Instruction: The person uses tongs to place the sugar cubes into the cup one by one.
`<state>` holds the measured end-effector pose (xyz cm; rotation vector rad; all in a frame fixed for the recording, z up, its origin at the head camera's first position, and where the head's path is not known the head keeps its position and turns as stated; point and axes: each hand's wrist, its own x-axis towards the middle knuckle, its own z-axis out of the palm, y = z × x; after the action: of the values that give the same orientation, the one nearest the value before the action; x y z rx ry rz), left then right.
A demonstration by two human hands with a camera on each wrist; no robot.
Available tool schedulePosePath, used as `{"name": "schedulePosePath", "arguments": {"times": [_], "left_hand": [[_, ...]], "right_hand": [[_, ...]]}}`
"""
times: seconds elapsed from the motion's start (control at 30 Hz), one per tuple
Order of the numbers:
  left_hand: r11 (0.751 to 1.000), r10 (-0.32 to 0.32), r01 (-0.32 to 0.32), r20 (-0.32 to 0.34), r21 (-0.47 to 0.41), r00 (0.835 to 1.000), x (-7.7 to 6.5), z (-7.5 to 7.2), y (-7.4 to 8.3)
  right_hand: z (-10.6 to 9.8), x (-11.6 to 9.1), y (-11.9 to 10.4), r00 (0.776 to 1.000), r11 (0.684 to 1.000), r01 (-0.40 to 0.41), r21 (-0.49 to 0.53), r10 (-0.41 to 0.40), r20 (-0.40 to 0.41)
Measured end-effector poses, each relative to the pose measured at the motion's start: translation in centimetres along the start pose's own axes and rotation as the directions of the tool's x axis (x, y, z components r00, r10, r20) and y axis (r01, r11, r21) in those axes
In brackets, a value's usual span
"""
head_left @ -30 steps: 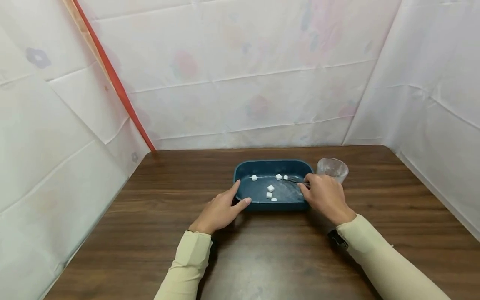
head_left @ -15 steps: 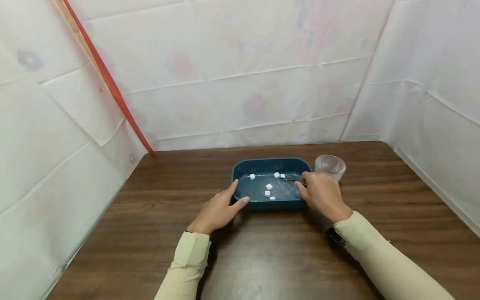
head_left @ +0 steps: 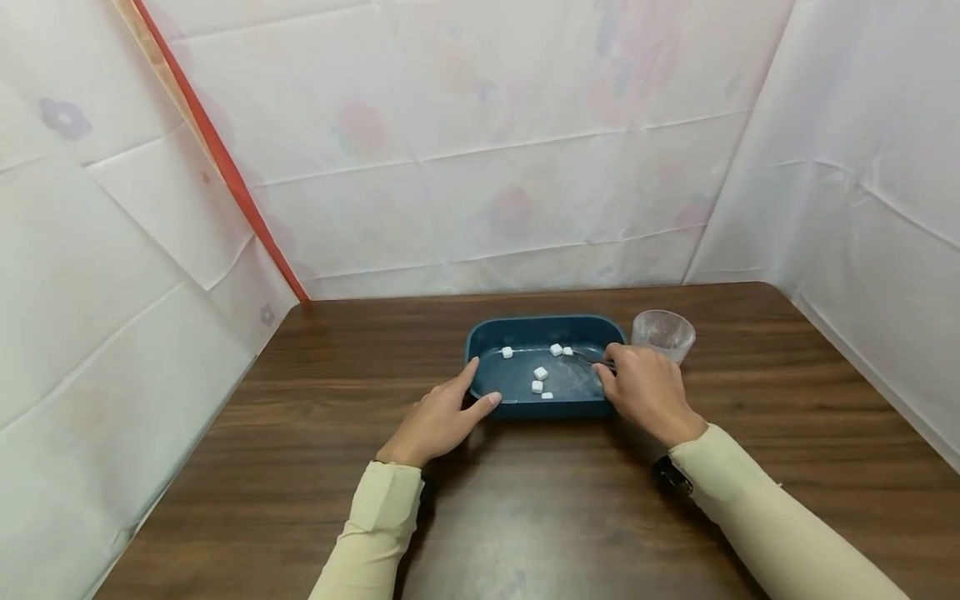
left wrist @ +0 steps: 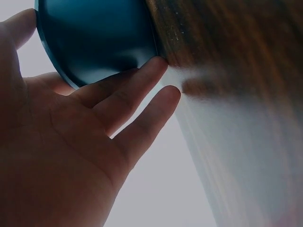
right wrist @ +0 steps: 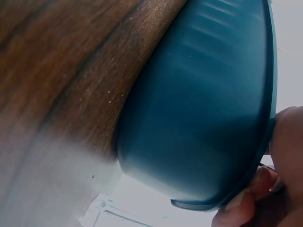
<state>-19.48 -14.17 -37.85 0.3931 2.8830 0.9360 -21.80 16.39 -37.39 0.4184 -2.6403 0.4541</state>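
A dark teal rectangular tray (head_left: 566,409) holds several small white cubes. My left hand (head_left: 438,423) is spread along the tray's left end, thumb at the near rim and the other fingers fairly straight against the outer wall. My right hand (head_left: 647,390) reaches over the tray's right end and pinches thin dark tweezers (head_left: 588,360) between thumb and fingers. The tips of the tweezers are right at a white cube (head_left: 567,352), which sits close beside another cube (head_left: 556,350). In the right wrist view, the fingertips (right wrist: 239,208) show past the tray rim, and most of the tweezers are hidden.
A clear glass cup (head_left: 667,329) stands just right of the tray, behind my right hand. All this is on a brown wooden table (head_left: 540,508). White floral sheets (head_left: 480,150) hang behind the table and along both sides.
The cube at the tweezers' tips has shifted slightly left, closer to the neighbouring cube. My left hand stays in place on the tray, and the head view has shifted a little.
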Motion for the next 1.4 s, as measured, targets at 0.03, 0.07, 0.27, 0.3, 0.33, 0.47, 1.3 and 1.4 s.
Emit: {"name": "schedulePosePath", "arguments": {"times": [0.03, 0.07, 0.27, 0.3, 0.33, 0.47, 1.3, 1.4], "left_hand": [[1.000, 0.001, -0.001, 0.001, 0.001, 1.000, 0.01, 0.03, 0.01], [1.000, 0.001, -0.001, -0.001, 0.002, 1.000, 0.04, 0.06, 0.03], [1.000, 0.003, -0.003, -0.001, 0.006, 1.000, 0.08, 0.11, 0.22], [1.000, 0.005, -0.005, -0.002, 0.005, 1.000, 0.08, 0.11, 0.25], [1.000, 0.007, -0.007, -0.004, 0.002, 1.000, 0.08, 0.11, 0.27], [1.000, 0.009, -0.009, 0.000, 0.003, 1.000, 0.08, 0.09, 0.31], [1.000, 0.009, -0.009, -0.005, 0.008, 1.000, 0.21, 0.08, 0.15], [1.000, 0.008, -0.008, -0.007, 0.012, 1.000, 0.27, 0.13, 0.06]], "right_hand": [[-0.03, -0.07, 0.01, 1.000, 1.000, -0.005, 0.001, 0.005, 0.002], [-0.03, -0.11, 0.02, 1.000, 1.000, -0.008, 0.001, 0.008, 0.005], [-0.11, -0.24, 0.16, 1.000, 1.000, -0.009, -0.001, 0.009, 0.005], [-0.11, -0.24, 0.18, 1.000, 1.000, -0.008, -0.001, 0.008, 0.001], [-0.13, -0.24, 0.19, 1.000, 1.000, -0.008, -0.002, 0.007, -0.001], [-0.21, -0.27, 0.21, 1.000, 1.000, -0.007, -0.005, 0.007, 0.001], [-0.19, -0.18, 0.14, 1.000, 1.000, 0.001, -0.004, -0.001, -0.012], [-0.18, -0.20, 0.12, 1.000, 1.000, 0.001, 0.000, -0.001, -0.012]]}}
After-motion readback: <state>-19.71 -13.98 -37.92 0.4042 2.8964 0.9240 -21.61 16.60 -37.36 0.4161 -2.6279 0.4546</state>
